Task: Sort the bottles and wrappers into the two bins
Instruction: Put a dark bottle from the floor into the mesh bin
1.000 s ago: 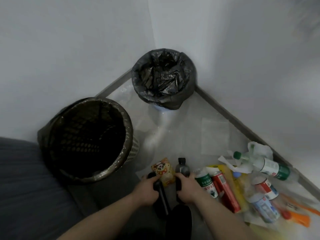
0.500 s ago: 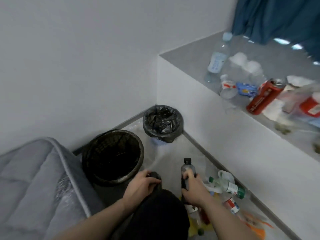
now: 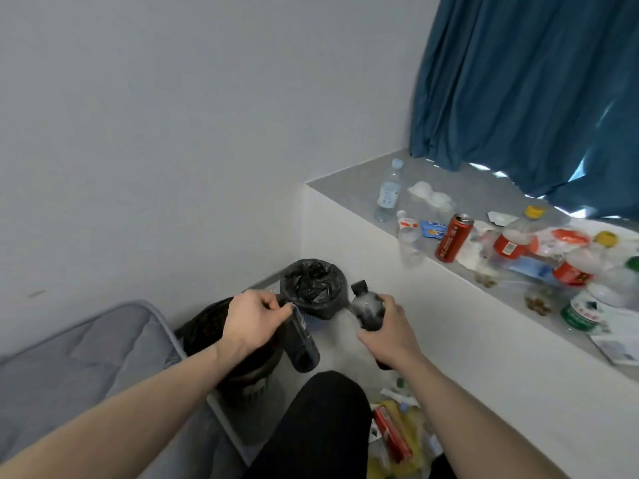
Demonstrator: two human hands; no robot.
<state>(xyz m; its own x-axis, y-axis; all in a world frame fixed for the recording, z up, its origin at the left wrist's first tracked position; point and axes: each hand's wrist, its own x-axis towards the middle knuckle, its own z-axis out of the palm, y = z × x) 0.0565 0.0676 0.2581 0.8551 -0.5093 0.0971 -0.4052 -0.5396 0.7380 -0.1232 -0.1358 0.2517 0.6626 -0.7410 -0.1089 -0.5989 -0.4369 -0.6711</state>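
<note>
Fingers [image 3: 276, 305] of left hand [image 3: 249, 323] wrap one dark bottle [image 3: 302, 344], right hand [image 3: 387, 335] clasps another bottle [image 3: 366, 309], both raised over the two bins, mesh bin [image 3: 207, 326] and black-lined bin [image 3: 311, 286], presumably ready for dropping.

A dark blue fabric curtain [image 3: 525, 91] hung over the ledge's far edge; a grey quilted mattress [image 3: 79, 354] lay lower left.
</note>
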